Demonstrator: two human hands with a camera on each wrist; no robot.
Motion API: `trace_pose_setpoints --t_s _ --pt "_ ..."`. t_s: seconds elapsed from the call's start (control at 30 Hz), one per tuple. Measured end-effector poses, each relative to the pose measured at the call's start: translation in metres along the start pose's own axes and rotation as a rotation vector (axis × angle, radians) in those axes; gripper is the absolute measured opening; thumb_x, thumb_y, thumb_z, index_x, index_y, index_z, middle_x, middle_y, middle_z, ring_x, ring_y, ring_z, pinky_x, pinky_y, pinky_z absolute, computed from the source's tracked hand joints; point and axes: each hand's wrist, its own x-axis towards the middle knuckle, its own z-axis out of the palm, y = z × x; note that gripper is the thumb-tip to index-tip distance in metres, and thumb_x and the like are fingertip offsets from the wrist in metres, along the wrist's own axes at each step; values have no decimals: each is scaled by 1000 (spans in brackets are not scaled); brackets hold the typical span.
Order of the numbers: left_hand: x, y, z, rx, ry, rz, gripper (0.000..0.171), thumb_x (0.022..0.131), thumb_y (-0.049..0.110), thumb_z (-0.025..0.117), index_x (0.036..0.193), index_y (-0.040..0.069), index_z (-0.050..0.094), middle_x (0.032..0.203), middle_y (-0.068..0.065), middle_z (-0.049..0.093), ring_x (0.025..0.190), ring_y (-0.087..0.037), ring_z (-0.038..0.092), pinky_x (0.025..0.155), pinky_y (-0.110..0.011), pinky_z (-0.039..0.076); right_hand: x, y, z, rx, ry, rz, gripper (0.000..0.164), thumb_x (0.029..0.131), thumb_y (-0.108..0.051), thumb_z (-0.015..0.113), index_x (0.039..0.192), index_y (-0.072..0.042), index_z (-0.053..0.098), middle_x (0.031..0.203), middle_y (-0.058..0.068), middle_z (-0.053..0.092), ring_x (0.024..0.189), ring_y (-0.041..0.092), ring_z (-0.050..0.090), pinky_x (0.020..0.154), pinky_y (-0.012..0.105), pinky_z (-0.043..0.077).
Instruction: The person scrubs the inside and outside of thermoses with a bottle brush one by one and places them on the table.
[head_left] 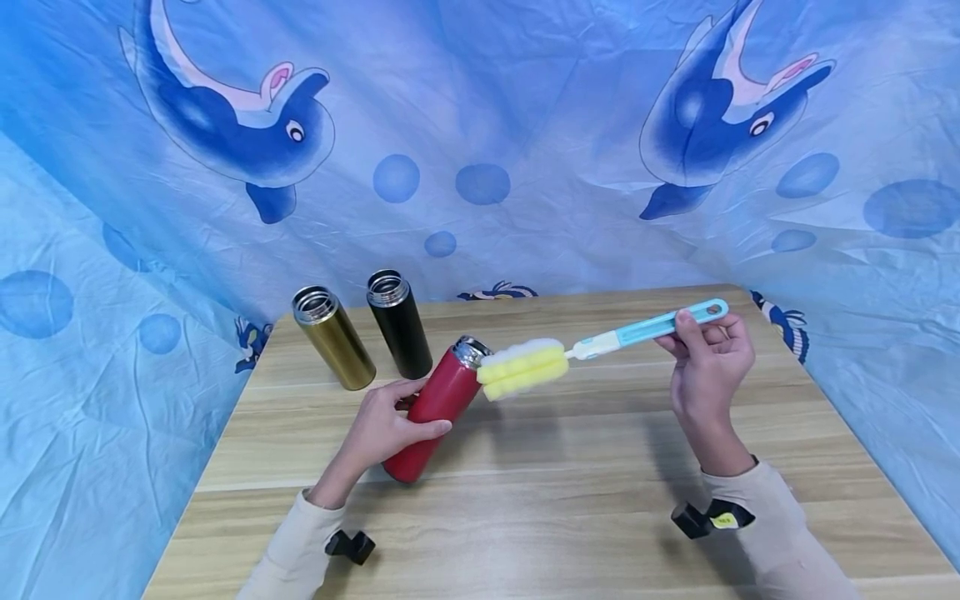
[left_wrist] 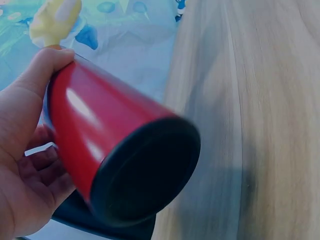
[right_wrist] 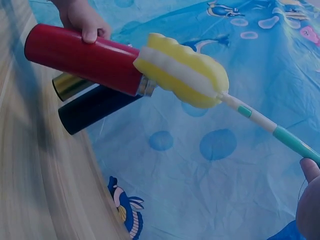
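My left hand grips a red thermos flask round its body, its steel mouth tilted up and to the right. In the left wrist view the flask's dark base faces the camera. My right hand holds a bottle brush by its teal handle, thumb laid along it. The brush's yellow and white sponge head overlaps the flask's mouth in the head view. From the right wrist, the sponge shows at the flask's rim, with nearly its full length outside.
A gold flask and a black flask, both lidless, stand upright at the table's back left. The wooden table ends at a blue sheet with dolphins behind and at both sides.
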Motion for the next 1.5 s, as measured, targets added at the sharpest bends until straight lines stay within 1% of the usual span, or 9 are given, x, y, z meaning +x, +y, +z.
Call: trace_pose_setpoints --t_s 0.17,0.4,0.63,0.8,0.87,1.03,1.1,1.27,1.5 --pt "-1 0 3 -135 -50 -57 69 75 42 90 132 11 69 115 -4 72 97 -22 68 78 -37 59 3 0 -4 -32 13 -33 21 87 15 70 98 8 54 79 19 69 64 23 73 59 30 60" --pt "-1 -1 10 -315 -130 -21 50 81 28 86 124 5 71 109 -8 74 92 -24 69 78 -37 59 6 2 -6 -34 36 -54 21 87 14 70 97 8 53 80 20 70 64 23 74 60 29 60" --pt "1 0 15 -531 -227 -31 51 88 21 78 130 -3 63 115 -19 71 96 -28 69 83 -37 59 10 4 -11 -68 60 -70 20 87 9 74 97 6 56 81 18 68 66 23 74 61 29 60" --pt "4 1 20 -663 -238 -55 59 90 22 73 139 -5 52 115 -18 72 97 -22 73 85 -36 59 8 7 -8 6 117 45 28 85 9 76 101 10 53 83 18 66 69 25 75 63 29 60" --pt "5 1 23 -715 -244 -43 59 92 22 71 139 -8 50 114 -16 73 96 -20 74 86 -35 59 7 9 -5 42 138 87 31 84 10 77 101 11 51 83 19 65 69 26 75 64 30 60" --pt "5 1 32 -880 -254 -35 61 95 18 66 142 -14 43 117 -9 72 102 -19 72 88 -35 59 4 11 3 78 147 123 29 85 11 75 100 10 50 82 19 63 69 27 75 67 31 60" --pt "4 1 36 -925 -248 -60 61 95 17 63 142 -16 41 117 -6 71 103 -18 71 88 -34 59 4 12 7 93 151 137 27 86 12 74 99 10 50 82 19 62 69 27 75 67 31 60" --pt "4 2 45 -978 -227 -122 60 95 14 58 141 -20 39 113 -3 69 99 -15 70 86 -32 59 4 17 16 101 152 176 26 86 12 73 99 8 51 82 18 62 68 26 75 66 30 60" --pt "7 1 53 -1025 -202 -125 59 95 12 57 140 -22 39 111 -3 69 94 -14 71 82 -30 60 2 30 21 94 148 187 23 87 15 69 98 6 51 80 16 63 67 24 74 64 30 61"
